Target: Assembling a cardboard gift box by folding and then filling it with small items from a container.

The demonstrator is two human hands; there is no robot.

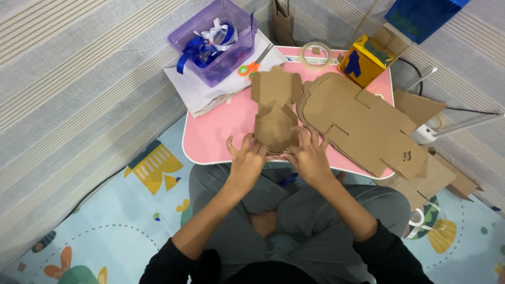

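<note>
A brown die-cut cardboard box blank (275, 108) lies partly folded on the small pink table (215, 131). My left hand (246, 158) grips its near left edge, fingers curled against the cardboard. From the other side, my right hand (309, 153) presses on its near right edge with fingers spread. Both hands hold the near end of the blank at the table's front edge, above my crossed legs.
A stack of flat cardboard blanks (363, 123) covers the table's right side. A purple plastic tub of blue and white ribbon (213, 39) rests on white paper at the back left. Orange-and-green scissors (252, 66), a tape roll (315, 54) and a yellow box (365, 60) sit behind.
</note>
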